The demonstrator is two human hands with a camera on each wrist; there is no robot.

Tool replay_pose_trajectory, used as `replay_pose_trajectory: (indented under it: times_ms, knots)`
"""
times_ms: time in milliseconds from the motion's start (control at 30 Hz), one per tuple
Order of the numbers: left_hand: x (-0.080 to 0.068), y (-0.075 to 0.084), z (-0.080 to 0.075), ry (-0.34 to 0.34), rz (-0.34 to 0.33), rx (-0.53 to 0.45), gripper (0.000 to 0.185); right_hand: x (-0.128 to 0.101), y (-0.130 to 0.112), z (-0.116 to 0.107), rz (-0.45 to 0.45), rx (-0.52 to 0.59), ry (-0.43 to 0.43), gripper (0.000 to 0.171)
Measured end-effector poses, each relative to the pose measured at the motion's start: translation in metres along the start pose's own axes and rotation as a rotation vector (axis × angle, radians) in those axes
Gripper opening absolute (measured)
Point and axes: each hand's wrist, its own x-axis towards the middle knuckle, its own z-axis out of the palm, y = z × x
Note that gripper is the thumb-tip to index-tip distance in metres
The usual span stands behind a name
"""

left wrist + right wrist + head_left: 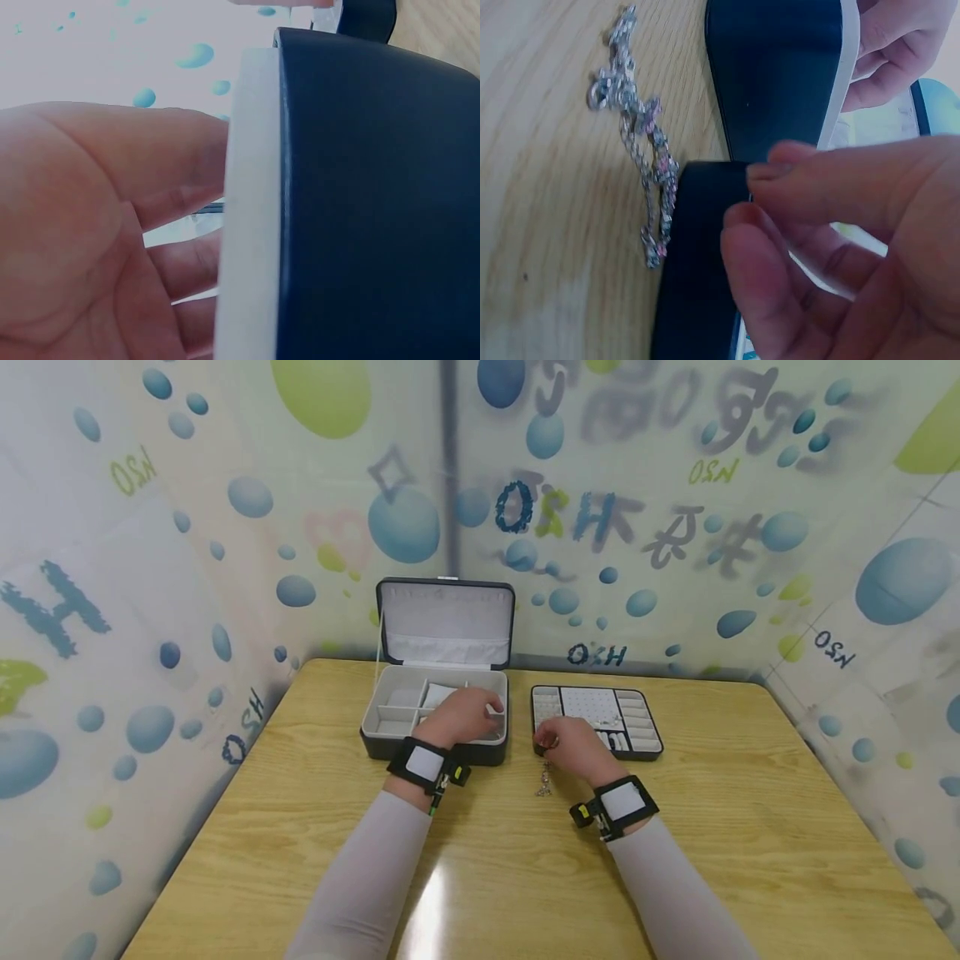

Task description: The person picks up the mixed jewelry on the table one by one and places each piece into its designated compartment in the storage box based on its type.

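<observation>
Across the wood-grained worktop (712, 835) I see the jewellery box (486, 754), lid raised, and right of it the jewellery tray (636, 755). The left hand (461, 714) reaches over the box's front wall; its fingertips are hidden, so I cannot tell if it grips anything. I see the right hand (581, 747) loosely curled, holding nothing, at the tray's near-left corner. The silvery chain (663, 166) lies on the worktop just beside the tray.

I had the jewellery box (480, 755) standing left of the jewellery tray (641, 744) on the table (525, 868). A jewellery chain (662, 166) lay before the tray's left end.
</observation>
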Motion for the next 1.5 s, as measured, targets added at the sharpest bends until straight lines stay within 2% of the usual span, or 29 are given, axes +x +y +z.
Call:
replay_pose_trajectory:
  times_ms: [233,367,667,867,1067,1333,1500]
  knots:
    - [-0.001,0.003,-0.002,-0.018,-0.008,-0.021,0.029,-0.003,0.002,0.002,-0.077,-0.13,-0.046,0.027]
    - [-0.002,0.002,-0.003,-0.013,-0.022,-0.037,0.03,-0.004,0.004,0.005,-0.069,-0.16,-0.047,0.031]
    - [-0.004,-0.001,-0.007,-0.008,-0.021,-0.051,0.031,-0.003,0.003,0.011,-0.01,-0.203,-0.032,0.026]
    - [-0.002,0.001,-0.005,-0.01,-0.016,-0.057,0.03,-0.004,0.002,0.011,0.01,-0.209,-0.045,0.039]
    - [0.0,0.002,-0.003,-0.01,-0.008,-0.067,0.03,-0.006,-0.001,0.01,-0.017,-0.238,-0.05,0.046]
    - [0.0,0.005,-0.001,0.038,-0.037,-0.003,0.034,-0.004,-0.007,0.017,0.035,-0.355,-0.041,0.039]
    - [-0.001,0.007,-0.001,0.053,-0.057,-0.007,0.034,-0.005,-0.008,0.02,0.055,-0.365,-0.056,0.03]
